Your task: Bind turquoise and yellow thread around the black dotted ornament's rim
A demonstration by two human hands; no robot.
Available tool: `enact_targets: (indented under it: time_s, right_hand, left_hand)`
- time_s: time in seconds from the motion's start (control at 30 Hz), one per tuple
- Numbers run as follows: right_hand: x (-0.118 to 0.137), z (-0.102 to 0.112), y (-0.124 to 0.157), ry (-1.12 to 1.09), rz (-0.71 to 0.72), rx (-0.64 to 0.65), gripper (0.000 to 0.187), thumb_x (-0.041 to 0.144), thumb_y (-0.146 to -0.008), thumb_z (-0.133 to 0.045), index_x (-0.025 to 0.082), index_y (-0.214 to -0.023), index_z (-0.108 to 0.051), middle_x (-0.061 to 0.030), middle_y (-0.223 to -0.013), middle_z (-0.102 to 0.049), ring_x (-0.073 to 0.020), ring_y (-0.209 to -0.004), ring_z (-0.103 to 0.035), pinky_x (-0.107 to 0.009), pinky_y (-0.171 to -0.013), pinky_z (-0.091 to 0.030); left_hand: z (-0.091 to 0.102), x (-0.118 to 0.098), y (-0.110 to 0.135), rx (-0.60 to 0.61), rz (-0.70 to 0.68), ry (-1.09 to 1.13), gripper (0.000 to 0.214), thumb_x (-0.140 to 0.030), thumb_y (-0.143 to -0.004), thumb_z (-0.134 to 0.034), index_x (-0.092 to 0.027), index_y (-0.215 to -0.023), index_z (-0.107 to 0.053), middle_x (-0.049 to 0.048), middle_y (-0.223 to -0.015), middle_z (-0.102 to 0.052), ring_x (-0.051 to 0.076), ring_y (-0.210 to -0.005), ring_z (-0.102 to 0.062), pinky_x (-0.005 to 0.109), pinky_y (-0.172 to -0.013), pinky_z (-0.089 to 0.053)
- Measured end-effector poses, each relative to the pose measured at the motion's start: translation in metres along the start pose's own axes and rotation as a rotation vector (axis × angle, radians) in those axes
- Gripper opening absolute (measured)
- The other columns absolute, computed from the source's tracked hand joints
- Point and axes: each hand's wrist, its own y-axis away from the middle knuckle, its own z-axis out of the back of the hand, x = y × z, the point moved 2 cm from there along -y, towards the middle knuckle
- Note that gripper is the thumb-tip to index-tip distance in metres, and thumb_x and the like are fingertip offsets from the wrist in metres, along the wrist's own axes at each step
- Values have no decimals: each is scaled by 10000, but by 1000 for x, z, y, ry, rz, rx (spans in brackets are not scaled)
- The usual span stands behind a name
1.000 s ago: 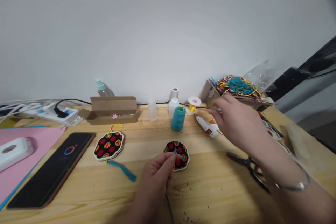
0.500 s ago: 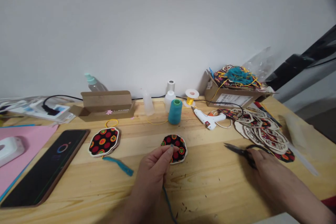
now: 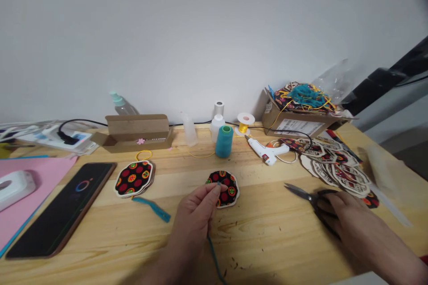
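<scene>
My left hand [image 3: 197,213] is pinched on a thin teal cord [image 3: 214,256] and presses its end onto a black patterned fabric piece [image 3: 224,187] lying on the wooden table [image 3: 267,236]. The cord trails back under my wrist toward me. My right hand [image 3: 347,213] rests on the handles of black scissors [image 3: 302,193] at the right, fingers curled over them; the blades point left and lie on the table.
A stack of similar patterned pieces [image 3: 134,178] and a teal ribbon scrap [image 3: 152,208] lie to the left, beside a phone [image 3: 60,209]. At the back stand a teal thread cone [image 3: 224,141], a glue gun [image 3: 267,151] and a cardboard box of scraps [image 3: 297,120]. More patterned cutouts [image 3: 337,167] spread at right.
My right hand came back from the glue gun area at the rear and dropped onto the scissors. My left hand stayed pinching the cord on the fabric piece.
</scene>
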Motion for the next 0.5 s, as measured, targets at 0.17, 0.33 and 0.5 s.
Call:
enact_targets:
  time_s: [0.17, 0.33, 0.5]
  right_hand:
    - [48, 27, 1, -475, 23, 309, 132, 228, -711, -514, 188, -827, -565, -71, -848, -605, -204, -764, -590, -287, -682, -478]
    - [95, 37, 1, -1044, 134, 481, 349, 196, -605, -618, 190, -939, -517, -34, -893, -557, -171, -800, -523, -243, -679, -457]
    - [113, 43, 0, -986, 226, 533, 305, 206, -662, -599, 183, -961, -548, -22, -859, -542, -149, -750, -471, -237, -637, -402]
  left_hand:
    - [-1, 1, -2, -28, -9, -25, 295, -383, -701, -639, -119, -823, -686, -104, -373, -285, 45, -378, -192, 196, -377, -100]
    - [-4, 1, 2, 14, -9, -37, 322, -401, -721, -612, -117, -853, -689, -107, -374, -258, 47, -380, -170, 200, -381, -90]
    - [-6, -10, 11, 18, -23, -133, 317, -405, -741, -587, -130, -857, -692, -100, -393, -265, 54, -389, -175, 194, -372, -113]
